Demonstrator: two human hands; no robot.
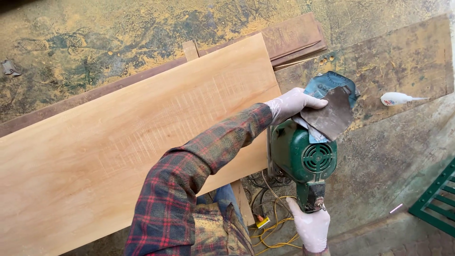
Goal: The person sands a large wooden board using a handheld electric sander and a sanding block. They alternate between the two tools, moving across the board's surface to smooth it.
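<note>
gloved left hand (290,103) at centre right of the frame, fingers pinching a worn sheet of sandpaper (332,116) against the teal front of a green power sander (305,154). gloved right hand (310,227) at the lower right, closed around the sander's rear handle. pale plywood board (132,142) filling the left and centre, just beside the tool. yellow cable (275,227) tangled below. white glue bottle (395,98) lying at upper right on the stained table (403,156).
</note>
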